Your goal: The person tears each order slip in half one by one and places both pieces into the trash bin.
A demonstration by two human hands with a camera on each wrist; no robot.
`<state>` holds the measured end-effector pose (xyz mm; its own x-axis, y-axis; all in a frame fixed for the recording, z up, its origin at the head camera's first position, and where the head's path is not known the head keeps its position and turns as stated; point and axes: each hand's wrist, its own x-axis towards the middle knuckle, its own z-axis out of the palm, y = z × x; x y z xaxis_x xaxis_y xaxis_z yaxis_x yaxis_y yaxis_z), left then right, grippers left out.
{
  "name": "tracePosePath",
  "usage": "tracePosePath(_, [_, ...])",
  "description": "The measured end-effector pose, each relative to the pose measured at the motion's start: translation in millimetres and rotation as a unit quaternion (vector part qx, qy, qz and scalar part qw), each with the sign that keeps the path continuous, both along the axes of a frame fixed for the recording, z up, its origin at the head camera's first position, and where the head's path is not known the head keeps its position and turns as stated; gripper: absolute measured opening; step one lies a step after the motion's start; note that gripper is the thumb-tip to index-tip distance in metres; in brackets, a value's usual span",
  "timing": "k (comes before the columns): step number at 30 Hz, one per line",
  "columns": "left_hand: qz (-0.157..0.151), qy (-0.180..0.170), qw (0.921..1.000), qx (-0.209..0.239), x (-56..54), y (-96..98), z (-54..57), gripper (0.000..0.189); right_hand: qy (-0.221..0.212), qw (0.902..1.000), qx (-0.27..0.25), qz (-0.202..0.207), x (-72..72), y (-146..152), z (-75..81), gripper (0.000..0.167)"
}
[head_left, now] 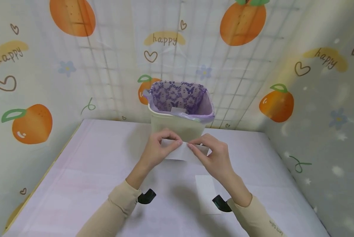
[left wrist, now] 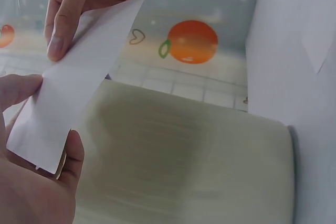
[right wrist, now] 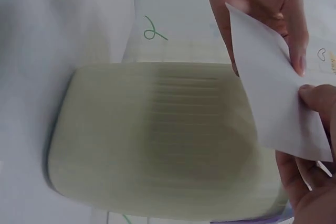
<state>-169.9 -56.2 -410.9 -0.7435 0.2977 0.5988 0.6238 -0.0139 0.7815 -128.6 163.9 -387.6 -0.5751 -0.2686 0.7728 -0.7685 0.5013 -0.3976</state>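
Both hands hold one white slip of paper (head_left: 181, 153) in front of the bin, above the table. My left hand (head_left: 160, 146) pinches its upper edge left of the middle, thumb on the near face. Close beside it, my right hand (head_left: 213, 153) pinches the same edge, so the two thumbs nearly meet. In the left wrist view the paper (left wrist: 86, 77) stretches between both hands in one piece. The right wrist view shows the paper (right wrist: 273, 87) flat between the thumbs, with fingers behind it. A second white paper strip (head_left: 206, 194) lies on the table below the right forearm.
A cream bin (head_left: 177, 125) stands at the table's back edge. Its purple patterned liner (head_left: 179, 95) folds over the rim, and a piece of white paper (head_left: 178, 110) shows inside. Printed curtains (head_left: 111, 65) enclose the white tabletop (head_left: 91, 164) at the back and sides.
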Motion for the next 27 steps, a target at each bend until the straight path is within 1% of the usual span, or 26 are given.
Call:
tracePosePath(7, [0.006,0.005,0.9999,0.012,-0.8,-3.0,15.4,0.004,0.013,0.9998,0.010,0.009,-5.3,-3,15.3,0.014])
tracePosePath(13, [0.015,0.022,0.9994,0.021,-3.4,-4.8,29.8,0.004,0.022,0.9996,0.013,0.011,-11.1,-5,29.5,0.011])
tracePosePath(18, [0.022,0.033,0.9989,0.026,-7.4,-5.1,38.7,0.004,0.037,0.9991,0.021,0.004,-14.4,-8,41.1,0.010])
tracePosePath(23, [0.037,0.033,0.9980,0.040,-10.0,-7.4,48.1,0.006,0.055,0.9982,0.021,0.005,-22.3,-14,52.5,0.009])
tracePosePath(27, [0.043,0.033,0.9975,0.046,-12.3,-8.6,55.7,0.008,0.067,0.9976,0.016,0.005,-25.3,-17,59.8,0.009])
